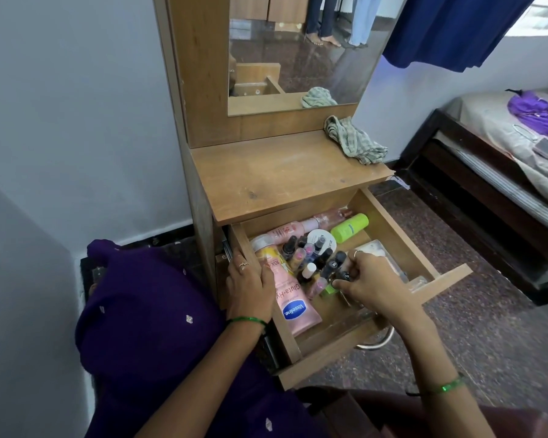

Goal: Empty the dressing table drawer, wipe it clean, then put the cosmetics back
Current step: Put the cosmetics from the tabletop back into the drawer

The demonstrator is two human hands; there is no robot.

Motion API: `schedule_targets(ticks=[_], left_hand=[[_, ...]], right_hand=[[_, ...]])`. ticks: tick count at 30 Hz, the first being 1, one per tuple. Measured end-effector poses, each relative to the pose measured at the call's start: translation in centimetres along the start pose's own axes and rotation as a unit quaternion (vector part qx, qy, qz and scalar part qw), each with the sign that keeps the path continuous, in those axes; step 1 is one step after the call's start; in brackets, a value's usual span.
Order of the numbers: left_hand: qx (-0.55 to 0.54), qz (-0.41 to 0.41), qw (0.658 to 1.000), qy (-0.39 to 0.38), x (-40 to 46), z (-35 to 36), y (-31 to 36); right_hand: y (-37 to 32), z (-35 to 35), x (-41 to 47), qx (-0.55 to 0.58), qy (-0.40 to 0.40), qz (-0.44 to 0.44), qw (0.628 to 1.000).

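1. A wooden drawer (393, 229) stands pulled out from a laminate dressing table, full of cosmetics, so emptying appears to be just starting.
2. The right hand (372, 284) reaches in, its grip curled around a small dark-capped bottle (345, 275) among upright nail polish bottles (309, 267).
3. The left hand (250, 287) rests on the drawer's left wall, fingers fairly straight, holding nothing, probably steadying it.
4. A soft pink Vaseline tube (293, 306) lies flat beside it; a smooth green bottle (350, 227) lies at the back.
5. A crumpled checked cloth (355, 140) waits on the tabletop (266, 175), likely for wiping.
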State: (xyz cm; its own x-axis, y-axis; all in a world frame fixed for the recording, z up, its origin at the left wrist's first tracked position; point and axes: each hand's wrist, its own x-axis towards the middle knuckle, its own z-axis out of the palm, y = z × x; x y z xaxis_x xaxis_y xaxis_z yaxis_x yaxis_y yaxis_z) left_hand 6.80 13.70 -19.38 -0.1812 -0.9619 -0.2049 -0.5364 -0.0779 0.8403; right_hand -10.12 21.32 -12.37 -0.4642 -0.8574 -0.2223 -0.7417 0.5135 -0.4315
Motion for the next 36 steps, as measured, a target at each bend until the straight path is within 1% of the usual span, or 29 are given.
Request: schedule_targets(ticks=[15, 18, 20, 22, 25, 27, 30, 32, 34, 36], left_hand=[[-0.011, -0.004, 1.0, -0.005, -0.1, -0.2, 0.2], [-0.013, -0.01, 1.0, -0.009, -0.1, -0.2, 0.2], [-0.014, -0.011, 1.0, -0.014, -0.2, -0.3, 0.3], [-0.015, -0.016, 1.0, -0.022, -0.2, -0.3, 0.4], [-0.025, -0.03, 0.998, -0.04, -0.1, -0.6, 0.4], [-0.034, -0.039, 0.997, -0.053, 0.1, -0.8, 0.4], [-0.018, -0.055, 0.997, -0.06, -0.3, -1.1, 1.2], [0.015, -0.034, 0.999, -0.036, -1.6, -1.5, 2.2], [0.054, 0.034, 0.998, -0.019, -3.9, -2.0, 3.6], [0.1, 0.101, 0.989, -0.037, -6.4, -2.1, 4.6]], right_hand=[[0.1, 0.8, -0.3, 0.004, 0.019, -0.003, 1.0], [-0.1, 0.4, -0.9, 0.01, 0.038, -0.007, 0.999], [-0.2, -0.2, -1.8, 0.023, 0.068, -0.004, 0.997], [-0.1, -0.7, -3.0, 0.043, 0.12, -0.005, 0.992], [0.8, -0.8, -5.2, 0.084, 0.215, 0.009, 0.973], [1.8, -0.5, -6.4, 0.101, 0.264, 0.029, 0.959], [3.5, 0.5, -7.8, 0.115, 0.295, 0.076, 0.945], [4.5, 1.9, -8.5, 0.11, 0.301, 0.124, 0.939], [4.9, 3.3, -9.1, 0.134, 0.315, 0.168, 0.924], [4.7, 4.8, -9.6, 0.163, 0.31, 0.197, 0.916]])
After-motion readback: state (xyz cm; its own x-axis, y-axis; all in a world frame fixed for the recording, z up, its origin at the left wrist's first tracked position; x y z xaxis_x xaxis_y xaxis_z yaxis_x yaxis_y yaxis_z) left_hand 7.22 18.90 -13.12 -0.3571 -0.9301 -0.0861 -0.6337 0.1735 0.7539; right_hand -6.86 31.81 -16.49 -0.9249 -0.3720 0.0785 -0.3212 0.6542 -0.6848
